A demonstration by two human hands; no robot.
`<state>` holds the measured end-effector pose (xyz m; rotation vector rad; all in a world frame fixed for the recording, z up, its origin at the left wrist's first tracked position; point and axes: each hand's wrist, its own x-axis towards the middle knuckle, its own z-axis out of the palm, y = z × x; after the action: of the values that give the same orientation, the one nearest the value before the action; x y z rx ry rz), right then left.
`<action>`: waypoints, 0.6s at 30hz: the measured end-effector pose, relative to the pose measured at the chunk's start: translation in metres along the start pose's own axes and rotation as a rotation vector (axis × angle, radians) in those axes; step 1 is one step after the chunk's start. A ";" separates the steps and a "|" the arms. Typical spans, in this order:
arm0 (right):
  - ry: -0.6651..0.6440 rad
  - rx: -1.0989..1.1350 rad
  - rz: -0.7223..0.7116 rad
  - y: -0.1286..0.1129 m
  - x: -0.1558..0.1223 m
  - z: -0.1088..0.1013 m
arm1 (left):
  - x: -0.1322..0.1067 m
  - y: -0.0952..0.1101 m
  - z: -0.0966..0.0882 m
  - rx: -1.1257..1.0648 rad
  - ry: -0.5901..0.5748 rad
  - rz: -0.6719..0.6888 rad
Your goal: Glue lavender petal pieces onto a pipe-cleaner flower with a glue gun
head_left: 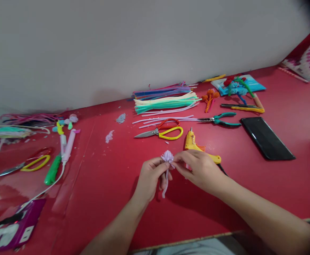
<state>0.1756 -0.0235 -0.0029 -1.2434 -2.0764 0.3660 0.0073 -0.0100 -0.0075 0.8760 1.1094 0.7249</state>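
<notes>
Near the front middle of the red table, my left hand (151,175) pinches a pale lilac pipe-cleaner flower (167,156) just under its head. The flower's fuzzy stem hangs down past my fingers. My right hand (197,168) is closed too, its thumb and index fingertips pressed together at the right side of the flower head, on a petal. Behind that hand lies a yellow hot glue gun (190,140), partly covered by it. Scissors (160,133) with red and yellow handles lie beyond the flower.
Pipe-cleaner bundles (168,101) lie by the wall. Green-handled pliers (218,119), a black phone (268,138) and finished pipe-cleaner flowers (237,86) are at right. At left are more scissors (35,163), a pink hair straightener (68,145) and a purple power strip (29,223).
</notes>
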 end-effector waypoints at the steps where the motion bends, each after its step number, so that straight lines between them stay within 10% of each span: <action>1: 0.003 -0.010 -0.011 0.000 0.000 0.000 | 0.000 0.000 0.000 0.007 -0.005 0.007; 13: 0.076 -0.143 -0.103 -0.004 -0.001 -0.003 | -0.006 0.000 0.005 0.254 0.043 0.160; 18: 0.068 0.259 0.136 -0.012 0.001 -0.011 | -0.013 0.003 0.001 0.427 0.187 0.426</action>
<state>0.1747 -0.0299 0.0123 -1.2243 -1.8254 0.6256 0.0049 -0.0193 0.0013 1.4595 1.2847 0.9506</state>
